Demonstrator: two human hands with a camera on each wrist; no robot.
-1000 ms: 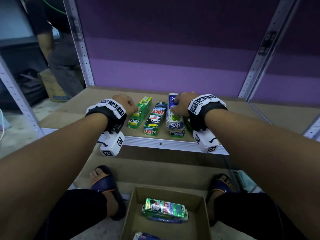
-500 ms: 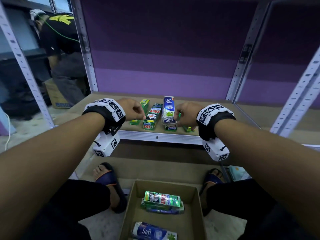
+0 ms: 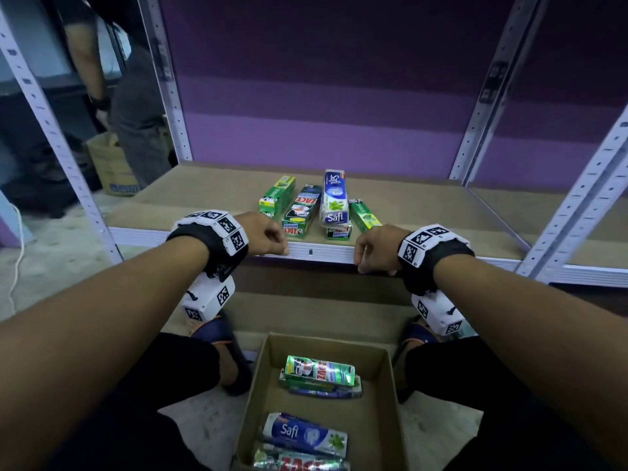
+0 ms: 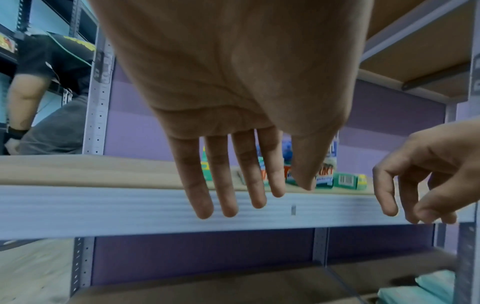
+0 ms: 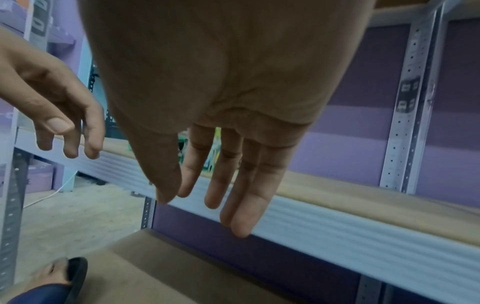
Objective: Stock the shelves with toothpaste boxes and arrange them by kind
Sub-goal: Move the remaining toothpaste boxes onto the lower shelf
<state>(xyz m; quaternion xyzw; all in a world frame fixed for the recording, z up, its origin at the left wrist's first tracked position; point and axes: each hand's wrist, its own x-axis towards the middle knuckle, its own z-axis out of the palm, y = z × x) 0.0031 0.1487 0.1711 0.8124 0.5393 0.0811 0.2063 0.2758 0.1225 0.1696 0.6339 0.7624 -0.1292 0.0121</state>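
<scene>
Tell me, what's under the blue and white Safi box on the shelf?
The Safi box lies on top of another box. Only its green front end peeks out, reading "whitening". The rest is covered, so its brand cannot be read.

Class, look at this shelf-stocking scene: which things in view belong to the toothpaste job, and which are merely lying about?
Belongs to the job:
- blue-and-white Safi toothpaste box lying on other boxes
- green Zact toothpaste box
- brown wooden shelf board
- open brown cardboard carton of toothpaste boxes on the floor
- empty left hand and right hand

Just lying about:
- brown cardboard box behind the rack
- white cable on the floor
</scene>
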